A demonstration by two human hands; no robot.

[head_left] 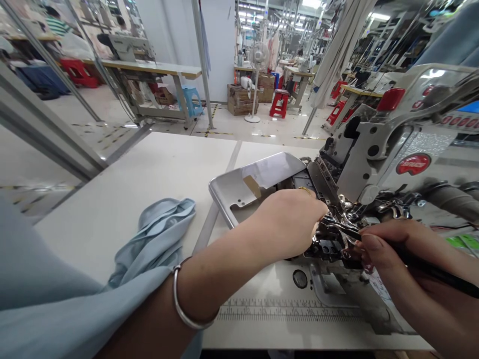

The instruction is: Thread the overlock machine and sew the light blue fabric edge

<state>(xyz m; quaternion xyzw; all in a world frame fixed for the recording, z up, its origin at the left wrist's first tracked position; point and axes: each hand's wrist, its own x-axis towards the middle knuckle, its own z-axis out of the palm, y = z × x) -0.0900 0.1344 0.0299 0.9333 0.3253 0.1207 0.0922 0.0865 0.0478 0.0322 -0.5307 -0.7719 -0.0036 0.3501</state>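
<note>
At left, crumpled blue cloth (155, 229) on the white surface (123, 174). Then left hand (288, 219) curled at the sewing machine (357, 167), grip hidden, impossible to tell. Near right, right hand (426, 301) pinching a slim black tool (437, 273), tip among metal parts (347, 215).

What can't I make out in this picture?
All in the head view:
- Left hand: its fingertips are hidden by the hand itself, so I cannot tell what they grip.
- Black tool: partly hidden by the right hand; its back end is cut off by the right edge.
- Striped shirt: too small to show its wearer's work.
</note>
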